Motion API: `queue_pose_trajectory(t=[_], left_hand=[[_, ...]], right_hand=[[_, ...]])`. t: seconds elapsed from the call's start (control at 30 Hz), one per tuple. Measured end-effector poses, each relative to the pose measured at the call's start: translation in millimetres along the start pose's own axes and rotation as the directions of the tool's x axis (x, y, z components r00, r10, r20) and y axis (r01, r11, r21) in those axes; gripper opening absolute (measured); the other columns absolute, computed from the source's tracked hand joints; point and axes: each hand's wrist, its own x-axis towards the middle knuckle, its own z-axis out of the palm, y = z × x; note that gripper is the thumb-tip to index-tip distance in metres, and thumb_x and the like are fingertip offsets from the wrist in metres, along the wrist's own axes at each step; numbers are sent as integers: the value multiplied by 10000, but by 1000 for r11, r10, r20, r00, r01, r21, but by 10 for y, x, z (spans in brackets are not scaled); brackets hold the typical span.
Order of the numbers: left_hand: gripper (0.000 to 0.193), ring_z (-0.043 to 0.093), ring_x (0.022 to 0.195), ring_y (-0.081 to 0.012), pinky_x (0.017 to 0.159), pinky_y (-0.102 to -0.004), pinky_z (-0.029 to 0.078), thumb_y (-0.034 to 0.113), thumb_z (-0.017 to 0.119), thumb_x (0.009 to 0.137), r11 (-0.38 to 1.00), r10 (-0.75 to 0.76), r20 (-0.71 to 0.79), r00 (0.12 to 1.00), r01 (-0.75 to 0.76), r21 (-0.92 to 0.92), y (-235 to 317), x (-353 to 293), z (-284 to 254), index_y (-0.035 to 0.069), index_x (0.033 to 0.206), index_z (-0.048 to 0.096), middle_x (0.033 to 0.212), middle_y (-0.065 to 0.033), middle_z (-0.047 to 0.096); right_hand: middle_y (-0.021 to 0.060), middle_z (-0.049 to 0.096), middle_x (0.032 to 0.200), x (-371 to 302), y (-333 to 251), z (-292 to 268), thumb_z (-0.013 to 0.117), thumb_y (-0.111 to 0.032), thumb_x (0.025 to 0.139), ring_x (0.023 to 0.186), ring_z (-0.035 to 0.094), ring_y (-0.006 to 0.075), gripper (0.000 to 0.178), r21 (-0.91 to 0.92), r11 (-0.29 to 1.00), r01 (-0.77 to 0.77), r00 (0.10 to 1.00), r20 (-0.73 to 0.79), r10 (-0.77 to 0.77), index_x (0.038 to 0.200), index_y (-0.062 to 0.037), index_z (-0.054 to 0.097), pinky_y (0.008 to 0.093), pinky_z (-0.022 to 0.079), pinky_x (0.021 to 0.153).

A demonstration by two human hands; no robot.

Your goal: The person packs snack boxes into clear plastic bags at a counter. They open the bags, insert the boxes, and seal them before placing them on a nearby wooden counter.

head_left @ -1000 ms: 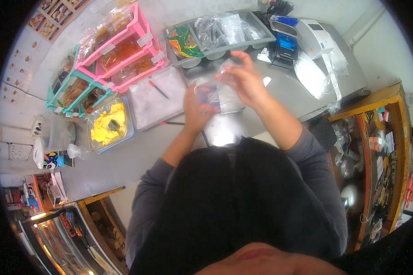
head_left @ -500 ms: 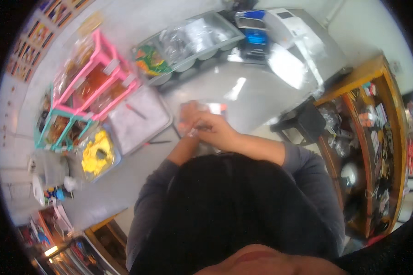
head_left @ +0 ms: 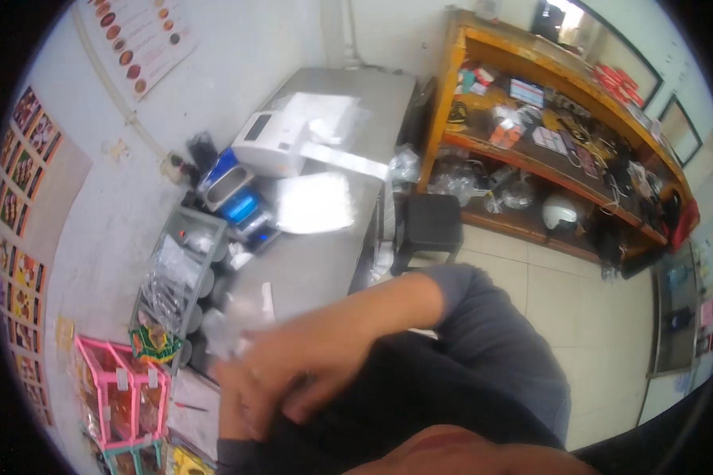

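Observation:
My right hand [head_left: 305, 368] reaches across from the right, smeared by motion. Its fingers curl in at my left wrist [head_left: 231, 416], and whatever they grip cannot be made out. Most of my left hand is hidden behind the right one, so its fingers do not show. Thin translucent plastic [head_left: 228, 328], blurred, sticks out just beyond the hands over the metal table [head_left: 321, 265]. Whether it covers the left hand is unclear. A narrow white strip [head_left: 268, 301] lies near it.
Along the wall stand a grey divided bin [head_left: 192, 305] of plastic packets, pink rack [head_left: 123, 396], blue-screened device [head_left: 242, 207] and white printer [head_left: 269, 142]. White sheets [head_left: 315, 203] lie beside them. Right of the table are a black stool [head_left: 432, 222] and cluttered wooden shelf [head_left: 483, 134].
My view has swung right, bringing the shelf and tiled floor further in. Both hands stay together and now appear lower left. Translucent plastic shows beyond them.

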Motion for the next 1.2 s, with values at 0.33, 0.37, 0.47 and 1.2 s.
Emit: queue_pose_trajectory(t=[0.33,0.37,0.47,1.2], left_hand=[[434,618,840,-219,664,-347,528,380,499,956,86,-120,417,901,428,-900,1712,-87,-569,11,1182,535,984,-109,624],[412,623,830,-218,653,-359,536,353,506,950,25,-103,411,906,415,-909,1731,-146,-504,25,1198,526,984,-104,628],[370,627,794,-205,620,-362,530,313,501,941,-34,-76,449,890,448,-893,1984,-335,-566,52,1202,532,943,-96,633],[329,626,849,-348,766,-452,503,84,610,755,951,-289,-469,835,307,-40,772,-1210,632,86,1084,609,955,-179,649]], right_hand=[[90,406,1408,-1522,1639,-416,768,-279,681,1351,337,360,652,-650,760,7,1000,7,-3,1263,-389,495,569,269,1058],[99,395,1419,-1508,1713,-384,783,-291,664,1357,331,358,720,-657,754,15,996,-55,-68,1292,-419,455,568,251,1069],[136,349,1454,-1474,1974,-488,810,-347,641,1363,318,367,879,-579,805,132,963,-118,-243,1386,-391,345,546,221,1094],[131,588,1044,-1769,3052,-154,690,-85,717,1034,514,321,321,-360,788,-499,791,180,584,1032,-59,636,382,428,896]])
